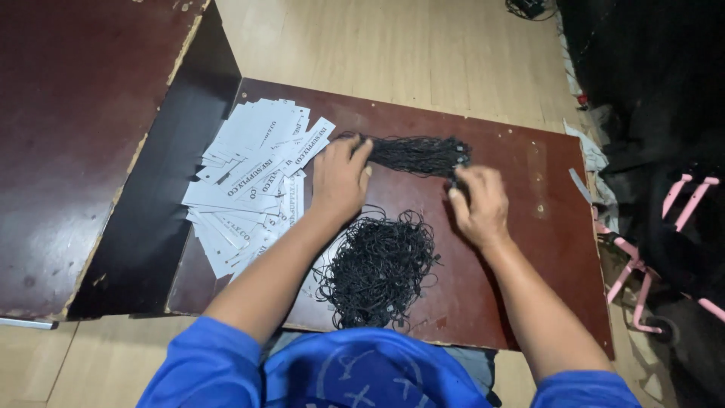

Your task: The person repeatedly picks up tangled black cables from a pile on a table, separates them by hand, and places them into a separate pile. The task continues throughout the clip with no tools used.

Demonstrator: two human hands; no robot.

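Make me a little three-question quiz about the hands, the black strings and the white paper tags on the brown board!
1. True or false: the white paper tags lie to the right of both hands.
2. Which thing do both hands touch? A) the loose pile of black strings B) the straight bundle of black strings C) the pink frame
3. Fill in: the loose pile lies on the ___ board, between the person's forearms.

Key
1. False: they lie left of the left hand.
2. B: the left hand grips one end, the right hand is at the other.
3. brown
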